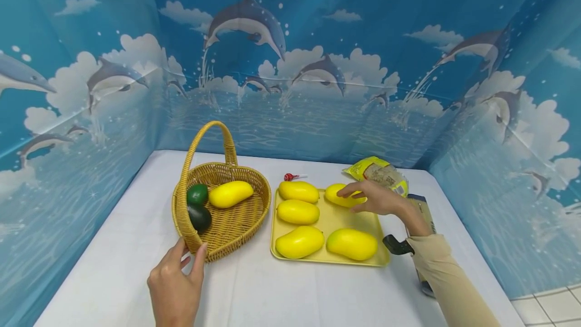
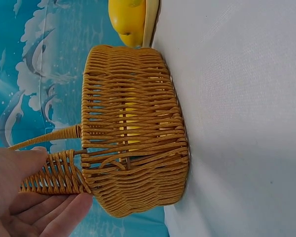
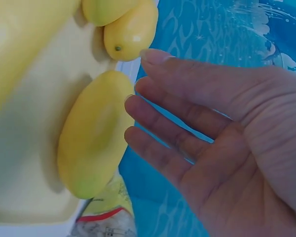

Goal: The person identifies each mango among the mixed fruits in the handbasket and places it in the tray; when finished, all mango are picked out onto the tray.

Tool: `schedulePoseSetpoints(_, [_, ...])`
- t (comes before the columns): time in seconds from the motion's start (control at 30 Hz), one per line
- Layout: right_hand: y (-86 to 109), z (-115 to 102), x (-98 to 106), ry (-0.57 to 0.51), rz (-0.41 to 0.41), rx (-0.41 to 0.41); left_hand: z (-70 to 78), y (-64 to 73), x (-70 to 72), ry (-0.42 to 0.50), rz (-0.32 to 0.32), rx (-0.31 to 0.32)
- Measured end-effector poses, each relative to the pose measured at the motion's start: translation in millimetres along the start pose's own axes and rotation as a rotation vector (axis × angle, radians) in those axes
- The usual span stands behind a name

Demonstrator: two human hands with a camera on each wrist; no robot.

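My left hand (image 1: 177,281) holds the wicker basket (image 1: 238,223) at the near foot of its handle. In the left wrist view the thumb lies on one side of the woven handle (image 2: 59,173) and the fingers on the other. Inside the basket are a yellow mango (image 1: 230,194), a green avocado (image 1: 197,194) and a dark avocado (image 1: 199,217). My right hand (image 1: 375,198) hovers with fingers parted by the mango (image 3: 96,136) at the far right of the yellow tray (image 1: 349,220). A gap shows between fingertips and fruit in the right wrist view.
Several more mangoes (image 1: 298,212) lie on the tray. Behind it sits a red-wrapped lollipop (image 1: 290,176). A yellow snack bag (image 1: 379,171) lies at the back right, and a box-like thing (image 1: 422,211) is partly hidden under the right forearm. Dolphin-print curtains (image 1: 290,115) surround the table.
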State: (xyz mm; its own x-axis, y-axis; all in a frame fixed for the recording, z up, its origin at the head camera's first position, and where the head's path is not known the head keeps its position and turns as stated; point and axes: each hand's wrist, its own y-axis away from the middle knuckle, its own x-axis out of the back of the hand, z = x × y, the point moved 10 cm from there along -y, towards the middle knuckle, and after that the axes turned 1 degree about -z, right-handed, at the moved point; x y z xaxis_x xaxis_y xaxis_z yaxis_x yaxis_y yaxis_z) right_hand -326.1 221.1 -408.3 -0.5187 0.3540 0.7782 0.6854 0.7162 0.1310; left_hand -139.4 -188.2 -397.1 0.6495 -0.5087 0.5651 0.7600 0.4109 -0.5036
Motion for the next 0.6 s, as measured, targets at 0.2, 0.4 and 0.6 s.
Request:
schedulePoseSetpoints(0.2, [-7.4, -12, 4, -0.03, -0.006, 0.024, 0.2, 0.1, 0.9, 0.006, 0.005, -0.01])
schedulePoseSetpoints(0.4, [-22.8, -33, 13, -0.027, 0.003, 0.058, 0.2, 0.5, 2.0, 0.013, 0.009, -0.016])
schedulePoseSetpoints(0.6, [-42.6, -66, 23, -0.009, 0.001, 0.116, -0.7, 0.1, 0.8, 0.016, 0.004, -0.006])
